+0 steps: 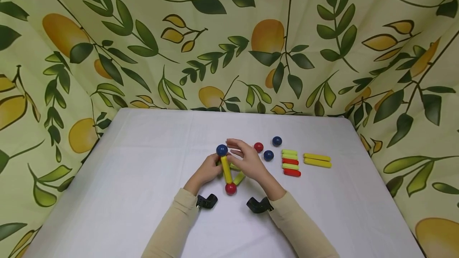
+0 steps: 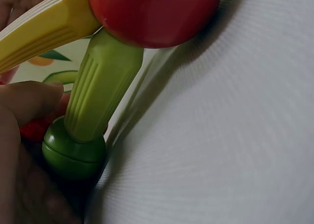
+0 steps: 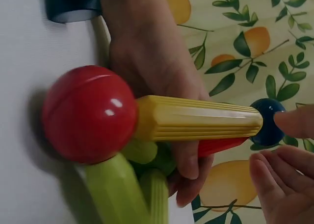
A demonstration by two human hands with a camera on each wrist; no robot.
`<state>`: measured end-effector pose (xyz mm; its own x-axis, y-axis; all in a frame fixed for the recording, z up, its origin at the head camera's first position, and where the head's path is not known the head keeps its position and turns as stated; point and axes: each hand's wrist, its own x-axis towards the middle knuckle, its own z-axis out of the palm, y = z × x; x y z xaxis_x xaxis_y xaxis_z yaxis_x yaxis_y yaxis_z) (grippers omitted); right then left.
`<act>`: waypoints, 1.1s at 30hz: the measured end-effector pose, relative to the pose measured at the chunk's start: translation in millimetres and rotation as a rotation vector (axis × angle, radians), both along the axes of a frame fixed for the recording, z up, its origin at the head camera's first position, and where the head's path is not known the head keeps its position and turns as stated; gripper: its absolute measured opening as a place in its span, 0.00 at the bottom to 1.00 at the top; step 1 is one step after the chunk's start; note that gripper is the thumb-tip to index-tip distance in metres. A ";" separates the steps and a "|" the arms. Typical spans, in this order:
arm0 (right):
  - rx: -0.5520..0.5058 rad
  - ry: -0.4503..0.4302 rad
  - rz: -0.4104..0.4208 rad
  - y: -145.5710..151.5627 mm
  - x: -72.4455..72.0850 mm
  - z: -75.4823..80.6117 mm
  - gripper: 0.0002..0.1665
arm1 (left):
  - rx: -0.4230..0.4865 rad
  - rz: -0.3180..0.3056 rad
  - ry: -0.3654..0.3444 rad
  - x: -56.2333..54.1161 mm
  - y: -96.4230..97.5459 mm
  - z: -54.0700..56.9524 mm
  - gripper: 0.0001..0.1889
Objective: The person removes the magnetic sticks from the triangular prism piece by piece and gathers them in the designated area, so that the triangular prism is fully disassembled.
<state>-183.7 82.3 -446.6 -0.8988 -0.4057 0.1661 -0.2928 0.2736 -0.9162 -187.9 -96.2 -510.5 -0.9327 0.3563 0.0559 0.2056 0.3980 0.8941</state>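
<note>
"What holds the ball-and-stick frame?"
"The left hand, fingers curled round it; the right hand, thumb and fingers parted, is by its blue ball, contact unclear."
"Where?"
"On the white table, near loose sticks."

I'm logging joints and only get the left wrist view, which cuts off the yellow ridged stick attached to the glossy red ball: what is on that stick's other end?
Observer: A glossy dark-blue ball.
Operator: Any spares of the yellow ridged stick?
Observer: Two loose yellow sticks lie side by side on the white-covered table.
Operator: Any spares of that blue ball?
Observer: Two loose dark-blue balls lie there too.
</note>
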 end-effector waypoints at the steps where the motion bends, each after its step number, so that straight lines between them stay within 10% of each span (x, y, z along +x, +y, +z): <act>1: 0.012 0.002 0.028 -2.1 -2.2 0.9 0.30 | -0.005 -0.002 0.004 0.1 -0.3 0.4 0.16; 10: 0.124 0.068 0.147 -10.4 -10.6 6.3 0.26 | -0.005 -0.064 0.043 -1.1 -2.1 0.6 0.17; 33: -0.047 0.033 -0.074 -9.2 -7.5 4.3 0.24 | -0.059 -0.051 0.055 -1.2 -2.6 1.2 0.14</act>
